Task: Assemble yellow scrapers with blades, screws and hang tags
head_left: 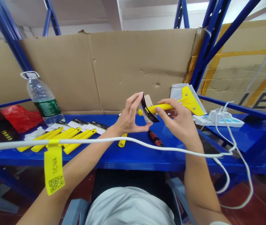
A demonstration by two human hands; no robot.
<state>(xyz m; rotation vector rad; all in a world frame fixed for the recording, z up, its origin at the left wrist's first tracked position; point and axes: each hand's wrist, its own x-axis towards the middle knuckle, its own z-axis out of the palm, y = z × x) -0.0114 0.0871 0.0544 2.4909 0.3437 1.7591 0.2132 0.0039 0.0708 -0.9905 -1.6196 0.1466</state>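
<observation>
A yellow scraper (190,100) with a wide metal blade is in my right hand (179,120), its handle pointing left and the blade up to the right. My left hand (130,115) pinches a black-and-white card (148,112) between thumb and fingers, bending it. The handle's end meets the card, but I cannot tell whether it passes through it. Below my hands, a yellow handle (122,142) and a red-and-black tool (155,138) lie on the blue table (133,159). Several yellow handles (76,142) with cards (96,127) lie to the left.
A white cable (161,150) with a yellow tag (54,170) crosses in front of my forearms. A large plastic bottle (45,100), a red bag (22,117) and a black box (0,125) stand left. A white power strip (226,121) lies right. Cardboard (135,68) walls the back.
</observation>
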